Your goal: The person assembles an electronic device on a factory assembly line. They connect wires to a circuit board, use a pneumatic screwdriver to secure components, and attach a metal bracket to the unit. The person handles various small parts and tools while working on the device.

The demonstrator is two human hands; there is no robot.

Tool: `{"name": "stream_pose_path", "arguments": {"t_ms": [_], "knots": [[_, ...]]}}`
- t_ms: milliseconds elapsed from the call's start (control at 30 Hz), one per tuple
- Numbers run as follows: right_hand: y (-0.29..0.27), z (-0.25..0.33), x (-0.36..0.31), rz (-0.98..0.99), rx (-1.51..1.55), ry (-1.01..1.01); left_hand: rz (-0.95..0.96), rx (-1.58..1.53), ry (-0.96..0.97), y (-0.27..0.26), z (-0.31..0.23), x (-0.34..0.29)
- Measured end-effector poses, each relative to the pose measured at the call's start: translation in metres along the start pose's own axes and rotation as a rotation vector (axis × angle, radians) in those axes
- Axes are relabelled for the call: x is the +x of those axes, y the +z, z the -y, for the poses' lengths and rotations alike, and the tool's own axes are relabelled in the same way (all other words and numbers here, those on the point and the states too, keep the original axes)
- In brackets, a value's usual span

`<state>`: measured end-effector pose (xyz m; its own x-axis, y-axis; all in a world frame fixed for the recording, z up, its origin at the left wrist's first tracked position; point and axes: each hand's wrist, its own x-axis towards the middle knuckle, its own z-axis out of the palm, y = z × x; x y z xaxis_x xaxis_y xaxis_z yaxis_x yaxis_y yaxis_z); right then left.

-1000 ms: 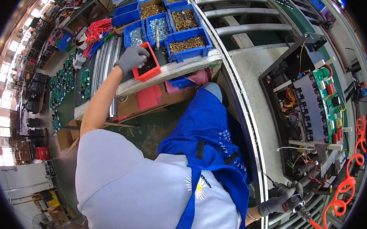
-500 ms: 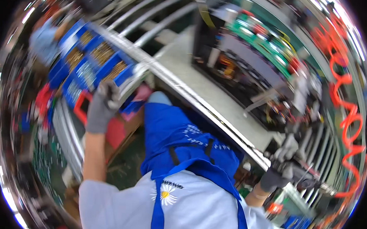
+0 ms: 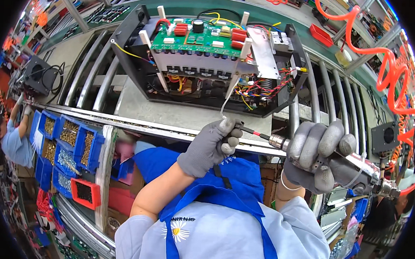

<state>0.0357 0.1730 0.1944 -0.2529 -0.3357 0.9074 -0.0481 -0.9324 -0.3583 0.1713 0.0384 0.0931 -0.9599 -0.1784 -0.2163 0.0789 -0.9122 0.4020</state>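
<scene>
My right hand, in a grey glove, is wrapped round the silver and black body of a pneumatic screwdriver. The tool's thin bit, dark with a red band, points left. At the bit's tip is my left hand, also gloved, its fingers closed; whatever is pinched in them is too small to make out. Just beyond both hands stands an open black chassis with a green circuit board, white posts and bundled wires. A white cable hangs from its front toward my left fingers.
Blue bins of brass and silver screws stand at the left, beside a red bin of dark screws. Metal rollers flank the chassis. A coiled orange air hose hangs at the right. A co-worker is at far left.
My view has turned, bringing the chassis to the middle. My left hand has left the screw bins and now meets the bit; my right hand has raised the screwdriver in front of me.
</scene>
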Motion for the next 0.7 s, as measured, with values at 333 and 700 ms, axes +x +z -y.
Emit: {"name": "stream_pose_path", "arguments": {"t_ms": [333, 700], "knots": [[-0.016, 0.012, 0.03, -0.021, 0.004, -0.033, 0.026, 0.201, 0.038, 0.038, -0.018, 0.027], [-0.084, -0.014, 0.071, -0.243, -0.216, -0.108, -0.213, 1.09, 0.358, 0.031, -0.044, 0.093]]}}
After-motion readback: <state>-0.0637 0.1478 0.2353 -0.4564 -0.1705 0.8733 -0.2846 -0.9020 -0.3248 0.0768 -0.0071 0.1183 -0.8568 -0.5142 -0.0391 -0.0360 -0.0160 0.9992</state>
